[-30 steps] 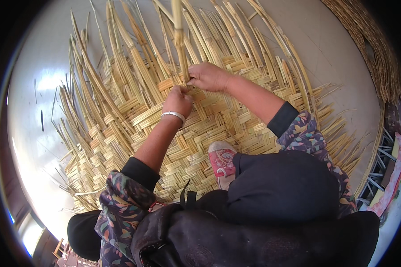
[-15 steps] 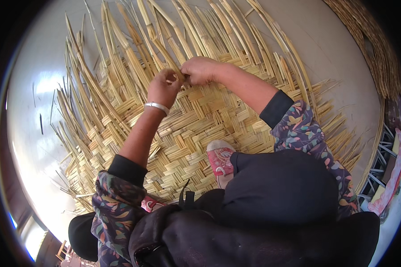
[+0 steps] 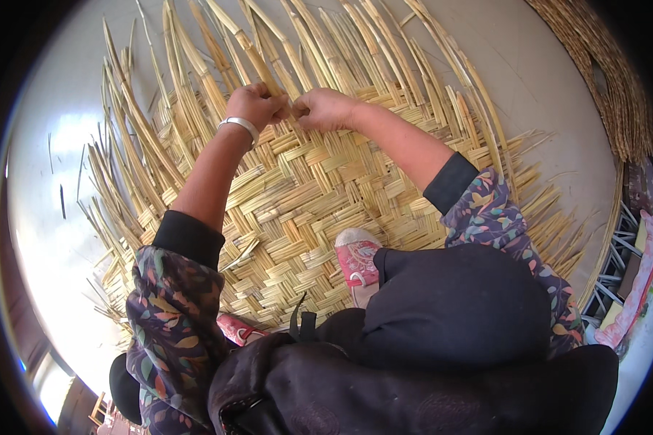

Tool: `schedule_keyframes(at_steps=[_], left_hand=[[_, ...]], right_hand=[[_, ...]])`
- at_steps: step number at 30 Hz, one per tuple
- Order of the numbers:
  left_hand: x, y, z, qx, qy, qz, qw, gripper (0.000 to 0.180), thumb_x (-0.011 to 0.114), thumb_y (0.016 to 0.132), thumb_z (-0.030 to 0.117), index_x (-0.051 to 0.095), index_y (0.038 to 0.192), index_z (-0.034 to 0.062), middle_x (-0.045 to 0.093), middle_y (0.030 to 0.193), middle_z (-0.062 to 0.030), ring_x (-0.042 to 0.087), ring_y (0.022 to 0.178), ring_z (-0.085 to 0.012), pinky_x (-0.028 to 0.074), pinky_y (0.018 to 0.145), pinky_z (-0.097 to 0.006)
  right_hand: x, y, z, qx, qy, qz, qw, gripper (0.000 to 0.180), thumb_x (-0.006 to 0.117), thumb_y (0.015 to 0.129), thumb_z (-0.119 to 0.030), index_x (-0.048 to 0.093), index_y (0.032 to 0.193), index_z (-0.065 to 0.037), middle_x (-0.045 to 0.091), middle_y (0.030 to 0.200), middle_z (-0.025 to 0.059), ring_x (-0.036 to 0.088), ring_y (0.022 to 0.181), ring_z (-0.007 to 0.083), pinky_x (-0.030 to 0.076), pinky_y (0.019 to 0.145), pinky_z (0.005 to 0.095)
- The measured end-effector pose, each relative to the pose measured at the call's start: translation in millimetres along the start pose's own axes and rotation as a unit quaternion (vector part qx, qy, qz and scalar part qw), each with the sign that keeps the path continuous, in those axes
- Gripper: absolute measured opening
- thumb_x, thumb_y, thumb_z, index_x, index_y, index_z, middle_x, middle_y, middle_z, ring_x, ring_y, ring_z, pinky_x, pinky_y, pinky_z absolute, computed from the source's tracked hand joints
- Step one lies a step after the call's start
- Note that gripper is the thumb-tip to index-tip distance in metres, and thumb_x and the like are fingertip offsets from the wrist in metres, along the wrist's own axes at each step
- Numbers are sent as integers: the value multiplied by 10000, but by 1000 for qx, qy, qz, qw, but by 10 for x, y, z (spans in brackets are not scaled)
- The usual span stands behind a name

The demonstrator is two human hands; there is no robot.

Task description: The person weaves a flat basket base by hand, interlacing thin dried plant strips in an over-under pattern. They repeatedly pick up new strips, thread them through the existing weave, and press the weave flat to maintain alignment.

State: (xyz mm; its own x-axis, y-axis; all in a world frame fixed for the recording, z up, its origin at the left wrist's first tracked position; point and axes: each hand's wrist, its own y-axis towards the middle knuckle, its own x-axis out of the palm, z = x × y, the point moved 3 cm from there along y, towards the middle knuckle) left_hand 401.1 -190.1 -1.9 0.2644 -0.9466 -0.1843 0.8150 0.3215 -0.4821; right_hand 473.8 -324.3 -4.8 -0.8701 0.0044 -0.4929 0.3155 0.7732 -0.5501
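Hands shifted left: left hand (image 3: 255,106), right hand (image 3: 325,109) on up-left-slanting reed strip (image 3: 250,52).

Dark floral sleeves (image 3: 174,319) with leaf prints in orange, teal and pink, pushed up over black cuffs (image 3: 187,238). A silver bangle (image 3: 241,126) rings the left wrist. Black trousers (image 3: 457,304) over the knees, and pink patterned shoes (image 3: 357,261) with pale toe caps.

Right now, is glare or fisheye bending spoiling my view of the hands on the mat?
Head view: glare washes out the floor at left only; left hand and right hand on the woven mat look sharp; loose strips bend toward the rim.
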Motion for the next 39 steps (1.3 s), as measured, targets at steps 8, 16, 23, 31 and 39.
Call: schedule_keyframes(at_steps=[8,16,23,31,39], left_hand=[[18,19,-16,-29,-20,-16,999,210,684,811,142,622,866,-51,653,719,-103,637,635,-144,545,575,-249],[17,95,-159,-30,-24,-22,999,187,673,816,116,626,867,-58,650,712,-104,630,624,-150,541,569,-257],[72,136,-208,-4,109,37,993,295,634,836,89,578,1091,-48,653,795,-107,642,666,-150,530,584,-255],[-1092,-366,70,91,205,123,967,275,593,854,171,605,1082,18,673,829,-135,670,719,-184,517,655,-292],[-2913,-1705,-568,-19,444,127,887,207,603,840,135,613,977,-19,643,781,-96,622,652,-155,499,633,-290]], right_hand=[[38,46,10,-20,-83,10,996,196,650,747,-223,639,831,-46,634,772,115,607,743,248,474,703,349],[74,27,53,-28,-73,42,996,178,632,720,-181,624,835,-46,644,827,135,619,802,278,482,725,376],[73,-142,-103,47,-94,76,992,259,589,777,-143,557,1026,-81,624,984,151,597,925,322,476,804,429],[188,-106,-64,19,-118,123,985,189,600,814,-235,517,839,-68,603,777,132,583,769,332,446,676,450],[211,-188,-49,-47,-145,125,980,175,530,828,-223,530,866,-52,600,875,166,565,846,368,442,732,458]])
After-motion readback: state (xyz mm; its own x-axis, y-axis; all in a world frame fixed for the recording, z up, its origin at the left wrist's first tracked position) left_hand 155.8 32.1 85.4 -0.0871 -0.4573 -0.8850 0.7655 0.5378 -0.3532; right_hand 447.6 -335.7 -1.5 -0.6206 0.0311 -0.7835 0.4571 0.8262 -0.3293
